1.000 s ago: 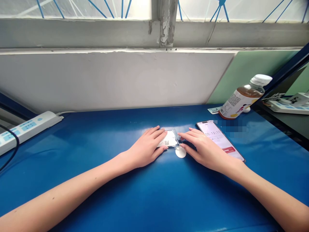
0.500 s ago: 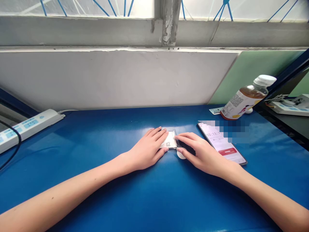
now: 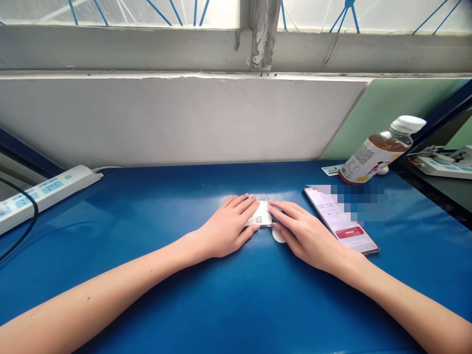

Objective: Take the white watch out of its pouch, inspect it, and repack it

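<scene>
My left hand lies flat on a small white packet with a clear, shiny edge and a small dark printed square. Its fingers are stretched out and cover the packet's left part. My right hand is at the packet's right edge, fingertips touching or very near it, with thumb and fingers apart. Partly under the right thumb, a round white piece shows on the blue table. What lies beneath the right palm is hidden.
A phone with a timer on its screen lies right of my right hand. Behind it stand a bottle of brown drink and a small card. A white power strip with a black cable is at the left.
My right hand's fingers have drawn closer together at the packet's right edge, hiding the dark area between thumb and fingers. My left hand stays in place; the view has shifted slightly.
</scene>
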Available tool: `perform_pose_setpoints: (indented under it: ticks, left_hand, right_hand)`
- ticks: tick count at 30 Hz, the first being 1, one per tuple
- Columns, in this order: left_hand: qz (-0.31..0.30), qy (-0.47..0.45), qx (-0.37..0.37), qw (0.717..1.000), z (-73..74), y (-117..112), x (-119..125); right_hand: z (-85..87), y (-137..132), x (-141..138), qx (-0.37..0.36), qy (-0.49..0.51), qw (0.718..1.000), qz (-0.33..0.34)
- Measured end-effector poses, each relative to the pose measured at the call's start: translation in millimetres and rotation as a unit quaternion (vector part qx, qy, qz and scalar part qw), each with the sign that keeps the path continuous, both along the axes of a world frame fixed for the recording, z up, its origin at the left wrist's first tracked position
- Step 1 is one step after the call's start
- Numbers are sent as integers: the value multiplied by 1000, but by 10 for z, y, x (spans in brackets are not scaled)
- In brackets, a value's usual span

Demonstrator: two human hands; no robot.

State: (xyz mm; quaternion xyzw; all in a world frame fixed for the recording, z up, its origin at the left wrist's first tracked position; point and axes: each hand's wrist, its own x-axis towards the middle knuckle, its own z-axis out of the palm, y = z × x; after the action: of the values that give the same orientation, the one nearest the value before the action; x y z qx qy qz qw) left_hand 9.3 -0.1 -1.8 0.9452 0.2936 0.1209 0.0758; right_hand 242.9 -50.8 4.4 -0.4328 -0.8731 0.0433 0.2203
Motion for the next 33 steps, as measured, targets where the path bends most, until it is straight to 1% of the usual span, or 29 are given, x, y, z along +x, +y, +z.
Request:
perform_pose_setpoints:
  ticks: [6, 12, 20, 22, 29, 33]
  left_hand:
    - [0, -7, 0, 1000, 9, -6, 0]
    - [6, -9, -4, 1000, 20, -14, 8]
    - [6, -3, -1, 1000, 19, -2, -2]
    - [4, -3, 0, 1000, 11, -1, -4]
    - [4, -5, 5, 1000, -1, 5, 4]
    - [2, -6, 5, 1000, 19, 2, 7]
  right_hand:
    - [-26, -25, -7, 36, -2, 999, -26]
    - [-23, -38, -25, 39, -8, 999, -23]
    - [-34, -57, -82, 47, -72, 996, -20]
    - [-38, -40, -67, 42, -64, 997, -19]
    - [-48, 7, -22, 22, 17, 999, -30]
    - [-37, -4, -26, 18, 28, 999, -31]
